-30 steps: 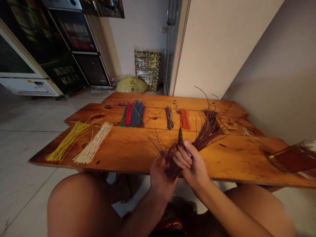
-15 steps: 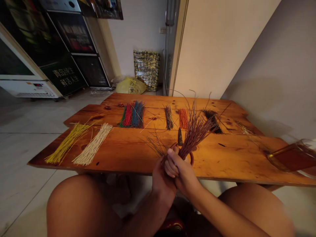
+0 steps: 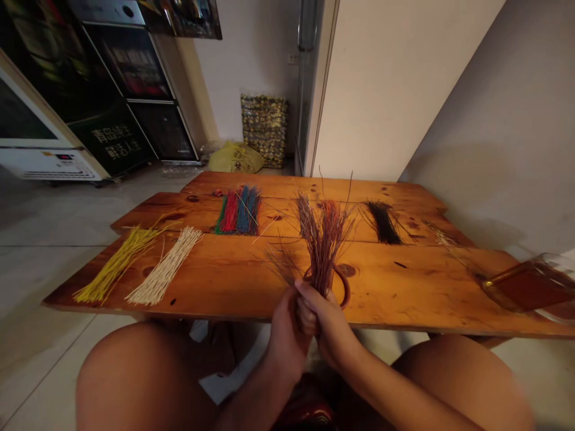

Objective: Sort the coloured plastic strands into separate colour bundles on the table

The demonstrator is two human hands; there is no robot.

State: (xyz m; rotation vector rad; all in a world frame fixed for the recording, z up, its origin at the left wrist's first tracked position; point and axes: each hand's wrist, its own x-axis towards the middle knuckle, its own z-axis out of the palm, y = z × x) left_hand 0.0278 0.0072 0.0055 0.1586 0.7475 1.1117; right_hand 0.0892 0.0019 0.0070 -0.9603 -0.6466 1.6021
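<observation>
A bundle of thin reddish-brown strands (image 3: 324, 248) stands upright above the table's front edge, its tips fanned out. My right hand (image 3: 327, 320) is closed around its lower part. Pressed against it, my left hand (image 3: 287, 335) is closed at the bundle's base; the lower ends are hidden between my hands. Behind the bundle lie scissors with a reddish handle loop (image 3: 345, 287), mostly covered. A few fine dark strands (image 3: 281, 263) show just beyond my left hand; whether they lie on the table or stick out of that hand, I cannot tell.
On the wooden table (image 3: 242, 275) lie yellow strands (image 3: 119, 260), cream strands (image 3: 166, 266), red strands (image 3: 230, 211), blue strands (image 3: 248, 209) and black strands (image 3: 383, 221). A glass container of dark amber liquid (image 3: 530, 284) stands at the right edge. My knees flank the front.
The brown bundle has swung from leaning right to nearly upright, and now covers the scissors' blades and part of the orange strands. Both hands have shifted slightly left and down, still together.
</observation>
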